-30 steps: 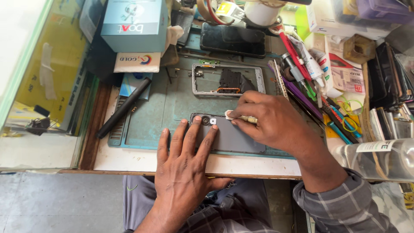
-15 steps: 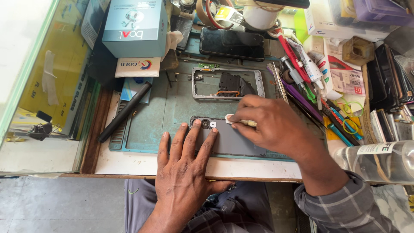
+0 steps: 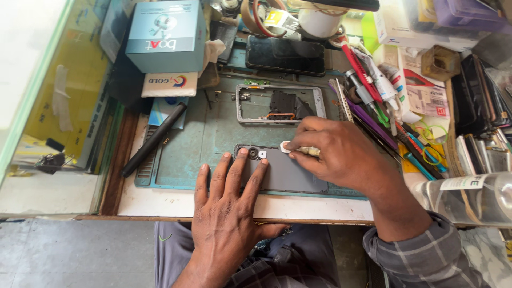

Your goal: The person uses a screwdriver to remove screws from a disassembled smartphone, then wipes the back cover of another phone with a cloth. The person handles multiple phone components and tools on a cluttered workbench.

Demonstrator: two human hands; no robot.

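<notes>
A grey phone back cover (image 3: 288,173) lies flat on the teal work mat (image 3: 213,144), camera holes at its upper left. My left hand (image 3: 226,208) rests flat on it, fingers spread over its left end. My right hand (image 3: 341,157) pinches a small white wad (image 3: 286,146) with a pale handle and presses it on the cover's top edge. An opened phone frame (image 3: 280,104) with exposed parts lies just behind.
A dark phone (image 3: 285,55) sits behind the frame. A light blue box (image 3: 166,34) stands at back left, a black pen (image 3: 153,140) on the mat's left edge. Tools, tubes and pens crowd the right (image 3: 384,101). A clear bottle (image 3: 469,194) lies at right.
My right hand with the white wad has shifted slightly along the cover's top edge. My left hand stays flat on the cover.
</notes>
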